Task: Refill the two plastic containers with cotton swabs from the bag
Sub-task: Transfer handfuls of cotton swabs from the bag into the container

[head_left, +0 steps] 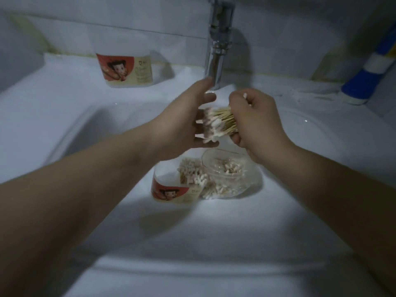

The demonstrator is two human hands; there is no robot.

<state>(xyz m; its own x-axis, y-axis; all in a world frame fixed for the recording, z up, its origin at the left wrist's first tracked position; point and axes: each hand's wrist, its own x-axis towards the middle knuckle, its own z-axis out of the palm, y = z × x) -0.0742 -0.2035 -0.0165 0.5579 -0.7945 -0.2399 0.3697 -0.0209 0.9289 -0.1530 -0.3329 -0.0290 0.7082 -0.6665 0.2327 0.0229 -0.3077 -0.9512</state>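
Observation:
My right hand (255,118) grips a thick bundle of cotton swabs (218,123) with wooden sticks, held sideways above the sink basin. My left hand (184,123) is open, its palm and fingers pressed flat against the white tips of the bundle. Below my hands, in the basin, a clear plastic container (171,189) with a red cartoon label holds some swabs. A clear plastic bag (231,176) with more swabs lies against its right side. A second container (125,68) with the same label stands on the sink ledge at the back left; what it holds is unclear.
A chrome tap (217,46) rises just behind my hands. The white sink (64,99) surrounds everything. A blue and white object (366,76) leans at the back right corner against the tiled wall.

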